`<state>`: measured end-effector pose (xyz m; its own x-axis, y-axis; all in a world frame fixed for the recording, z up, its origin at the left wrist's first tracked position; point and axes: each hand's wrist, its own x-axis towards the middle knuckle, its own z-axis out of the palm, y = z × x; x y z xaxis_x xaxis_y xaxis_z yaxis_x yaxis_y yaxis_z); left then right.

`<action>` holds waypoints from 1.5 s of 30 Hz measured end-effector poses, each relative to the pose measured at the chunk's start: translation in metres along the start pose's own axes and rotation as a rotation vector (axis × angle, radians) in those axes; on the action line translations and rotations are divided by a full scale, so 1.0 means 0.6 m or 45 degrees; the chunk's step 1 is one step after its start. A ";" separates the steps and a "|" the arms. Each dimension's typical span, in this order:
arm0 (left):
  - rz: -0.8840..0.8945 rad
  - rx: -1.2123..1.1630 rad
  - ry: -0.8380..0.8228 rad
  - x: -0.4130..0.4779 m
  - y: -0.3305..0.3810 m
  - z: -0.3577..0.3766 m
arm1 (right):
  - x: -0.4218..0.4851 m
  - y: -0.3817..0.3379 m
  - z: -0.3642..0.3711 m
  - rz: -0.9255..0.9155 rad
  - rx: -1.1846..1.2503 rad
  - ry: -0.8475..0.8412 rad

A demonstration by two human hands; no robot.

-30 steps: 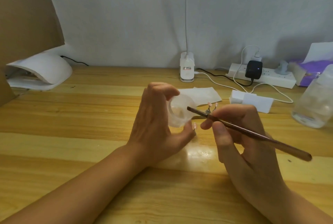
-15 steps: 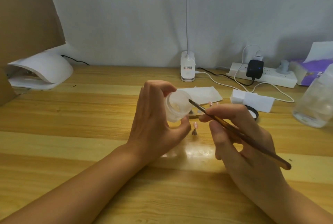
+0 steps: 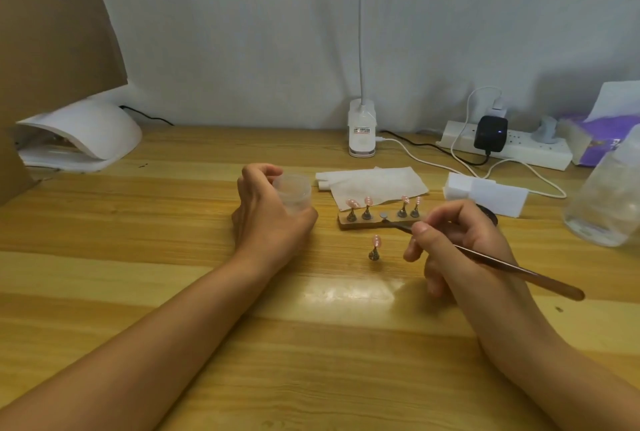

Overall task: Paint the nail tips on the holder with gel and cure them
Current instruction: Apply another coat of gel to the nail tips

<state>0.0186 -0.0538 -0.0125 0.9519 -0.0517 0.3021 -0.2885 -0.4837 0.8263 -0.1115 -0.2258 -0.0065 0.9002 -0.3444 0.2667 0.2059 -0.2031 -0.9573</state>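
My left hand (image 3: 270, 212) grips a small translucent gel jar (image 3: 292, 193), set low near the table left of the holder. My right hand (image 3: 460, 243) holds a thin brown brush (image 3: 519, 271), its tip near the front edge of the wooden holder (image 3: 377, 222). Several pink nail tips on metal stands (image 3: 367, 208) stand on the holder, with one bare spot in its middle. One stand with a pink tip (image 3: 375, 247) stands apart on the table in front of the holder. A white curing lamp (image 3: 83, 136) sits at the far left.
White tissue (image 3: 374, 181) lies behind the holder. A white block (image 3: 485, 193), a clear plastic bottle (image 3: 609, 202), a power strip with cables (image 3: 505, 150) and a purple tissue pack (image 3: 602, 139) fill the right. A desk lamp base (image 3: 362, 129) stands by the wall.
My left hand has lowered the jar from in front of me down to the left. The brush tip has left the jar and moved down toward the holder, which now shows fully.
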 end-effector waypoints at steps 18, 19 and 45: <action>0.677 0.230 -0.645 -0.039 0.015 0.009 | 0.004 0.003 0.001 0.031 -0.074 -0.033; 0.687 0.228 -0.660 -0.039 0.015 0.009 | 0.005 0.005 0.000 0.030 -0.090 -0.044; 0.663 0.160 -0.664 -0.038 0.013 0.008 | 0.007 0.005 0.001 0.052 -0.276 -0.166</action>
<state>-0.0048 -0.0606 -0.0151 0.6300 -0.6939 0.3487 -0.7310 -0.3781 0.5681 -0.1067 -0.2275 -0.0083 0.9508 -0.2382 0.1982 0.0938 -0.3883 -0.9167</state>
